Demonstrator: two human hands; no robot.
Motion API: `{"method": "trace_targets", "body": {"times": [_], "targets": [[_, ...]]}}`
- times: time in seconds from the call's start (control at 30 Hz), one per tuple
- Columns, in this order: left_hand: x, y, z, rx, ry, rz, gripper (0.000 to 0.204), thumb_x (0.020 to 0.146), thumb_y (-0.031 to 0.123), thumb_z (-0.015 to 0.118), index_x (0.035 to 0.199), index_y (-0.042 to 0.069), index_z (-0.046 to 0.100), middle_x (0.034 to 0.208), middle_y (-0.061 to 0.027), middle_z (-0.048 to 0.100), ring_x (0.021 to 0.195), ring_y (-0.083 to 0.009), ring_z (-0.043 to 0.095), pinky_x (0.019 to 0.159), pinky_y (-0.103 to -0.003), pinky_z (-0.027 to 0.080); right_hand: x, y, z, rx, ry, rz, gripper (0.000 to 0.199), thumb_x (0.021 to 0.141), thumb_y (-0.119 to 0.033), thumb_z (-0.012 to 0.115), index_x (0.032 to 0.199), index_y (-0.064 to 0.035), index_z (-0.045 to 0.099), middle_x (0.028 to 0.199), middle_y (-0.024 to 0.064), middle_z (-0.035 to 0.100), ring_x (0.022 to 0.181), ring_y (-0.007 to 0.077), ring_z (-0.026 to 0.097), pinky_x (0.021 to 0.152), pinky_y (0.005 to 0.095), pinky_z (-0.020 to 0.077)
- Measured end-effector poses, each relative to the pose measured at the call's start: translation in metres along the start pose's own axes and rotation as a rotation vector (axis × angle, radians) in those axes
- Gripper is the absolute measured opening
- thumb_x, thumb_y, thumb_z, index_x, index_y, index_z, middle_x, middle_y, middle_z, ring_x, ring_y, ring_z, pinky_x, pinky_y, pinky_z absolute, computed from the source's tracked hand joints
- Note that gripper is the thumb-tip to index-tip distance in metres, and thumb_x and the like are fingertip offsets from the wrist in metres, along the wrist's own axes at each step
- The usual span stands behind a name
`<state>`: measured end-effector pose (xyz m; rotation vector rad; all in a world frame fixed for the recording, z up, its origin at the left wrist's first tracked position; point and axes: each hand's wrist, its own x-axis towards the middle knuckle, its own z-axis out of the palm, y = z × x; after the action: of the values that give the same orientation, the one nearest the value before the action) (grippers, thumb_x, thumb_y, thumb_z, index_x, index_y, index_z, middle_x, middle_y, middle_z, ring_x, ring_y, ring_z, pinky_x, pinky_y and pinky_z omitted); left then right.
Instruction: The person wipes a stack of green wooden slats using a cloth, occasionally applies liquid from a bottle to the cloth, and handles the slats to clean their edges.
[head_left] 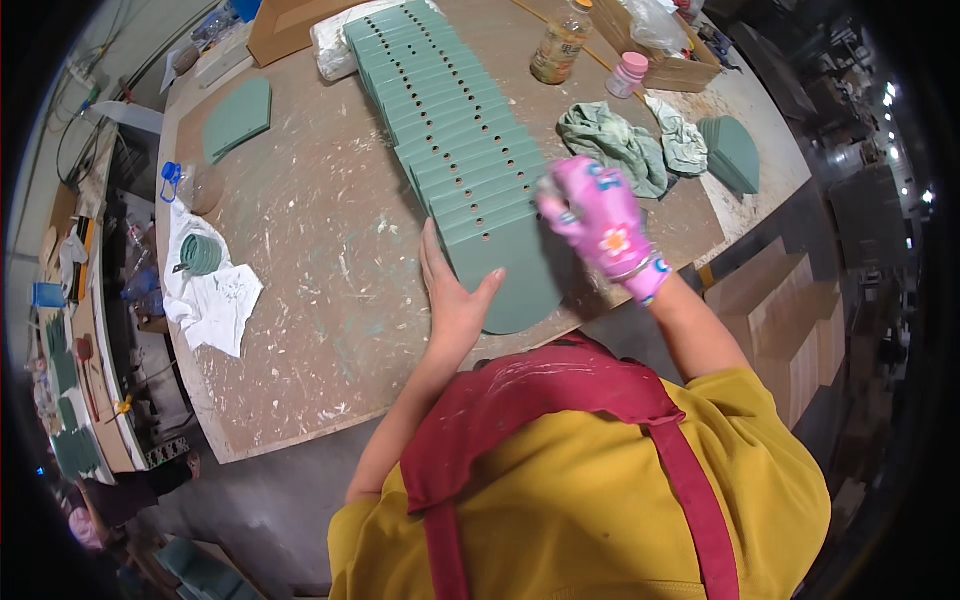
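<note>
Both hands meet the nearest green board (515, 285): left hand (455, 295) flat, released, on its left edge; gloved right hand (598, 225) clenched at its right edge, contents unclear. Board's long axis runs toward upper left, rounded end down.

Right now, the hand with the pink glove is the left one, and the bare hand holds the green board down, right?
Not quite. The head view shows the pink glove on the right hand; the bare left hand does press on the green board.

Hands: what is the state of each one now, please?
Left hand: bare, open flat against the green board.
Right hand: pink glove, curled over the board; any held thing cannot be told.
</note>
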<state>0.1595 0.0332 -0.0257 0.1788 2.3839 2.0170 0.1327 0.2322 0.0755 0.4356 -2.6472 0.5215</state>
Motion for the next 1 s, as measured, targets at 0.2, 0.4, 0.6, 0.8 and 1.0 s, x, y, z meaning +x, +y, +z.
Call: {"method": "trace_targets", "body": {"times": [0.2, 0.4, 0.6, 0.8, 1.0], "targets": [[0.009, 0.000, 0.009, 0.064, 0.011, 0.059, 0.101, 0.068, 0.013, 0.076, 0.144, 0.000, 0.011, 0.142, -0.0248, 0.025, 0.131, -0.0384, 0.027, 0.110, -0.044, 0.023, -0.018, 0.037, -0.021, -0.034, 0.097, 0.239, 0.030, 0.082, -0.025, 0.061, 0.101, -0.0008, 0.060, 0.088, 0.0181, 0.061, 0.082, 0.0347, 0.061, 0.074, 0.0425, 0.0477], [0.006, 0.003, 0.004, -0.223, -0.065, 0.014, 0.100, 0.070, 0.011, 0.074, 0.145, -0.001, 0.009, 0.146, -0.0235, 0.022, 0.135, -0.0353, 0.022, 0.112, -0.041, 0.016, -0.013, -0.025, 0.007, -0.067, -0.048, -0.048, 0.032, 0.085, -0.027, 0.057, 0.104, -0.0017, 0.055, 0.091, 0.0161, 0.057, 0.082, 0.0344, 0.058, 0.072, 0.0437, 0.0457], [-0.002, 0.001, -0.013, 0.100, -0.024, 0.079, 0.098, 0.070, 0.009, 0.072, 0.146, 0.001, 0.010, 0.144, -0.0223, 0.024, 0.133, -0.0341, 0.026, 0.110, -0.041, 0.021, -0.029, 0.024, -0.020, 0.267, 0.149, 0.336, 0.038, 0.087, -0.026, 0.058, 0.116, -0.0023, 0.053, 0.097, 0.0169, 0.060, 0.086, 0.0318, 0.061, 0.076, 0.0412, 0.0480], [-0.004, 0.037, -0.054, -0.122, -0.061, 0.090, 0.064, 0.084, 0.006, 0.060, 0.140, 0.002, 0.030, 0.130, -0.0123, 0.045, 0.113, -0.0196, 0.047, 0.089, -0.031, 0.041, -0.006, -0.062, 0.020, 1.285, -0.048, 0.512, 0.039, 0.092, -0.017, 0.057, 0.126, -0.0001, 0.046, 0.106, 0.0034, 0.057, 0.091, 0.0090, 0.053, 0.083, 0.0246, 0.0454], [-0.017, 0.066, -0.072, -0.694, 0.230, -0.252, 0.029, 0.088, 0.006, 0.058, 0.116, 0.002, 0.051, 0.109, -0.0065, 0.058, 0.097, -0.0142, 0.058, 0.077, -0.027, 0.048, 0.006, -0.111, 0.060, 1.295, -0.219, 0.288, 0.046, 0.089, -0.026, 0.063, 0.124, 0.0002, 0.047, 0.111, 0.0079, 0.054, 0.100, 0.0147, 0.052, 0.088, 0.0294, 0.0445]]}}
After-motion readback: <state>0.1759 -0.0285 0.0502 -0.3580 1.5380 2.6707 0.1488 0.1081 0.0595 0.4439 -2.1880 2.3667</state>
